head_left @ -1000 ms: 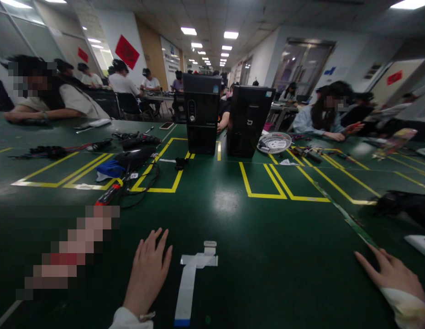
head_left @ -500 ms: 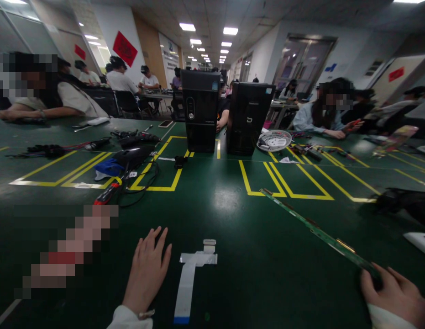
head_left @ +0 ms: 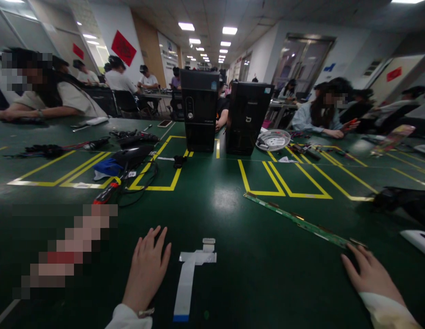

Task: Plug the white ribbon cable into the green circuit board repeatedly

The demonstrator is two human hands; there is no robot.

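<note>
My left hand rests palm down on the green table with its fingers apart, holding nothing. Just right of it lies a white flat ribbon cable with a blue end, a crosswise strip and a small connector at its far end. At the right, a long narrow green circuit board lies slanted on the table. My right hand is at the board's near end, fingers stretched out and thumb apart; the fingertips reach that end, though whether they touch it I cannot tell.
Two black computer towers stand ahead. A red and black tool handle, cables and a blue-and-white item lie at left. A white round grille is beyond the yellow tape. Other people sit around the table.
My right hand has moved left and forward and let go of the circuit board, which now lies further left, flat on the table. My left hand has stayed put.
</note>
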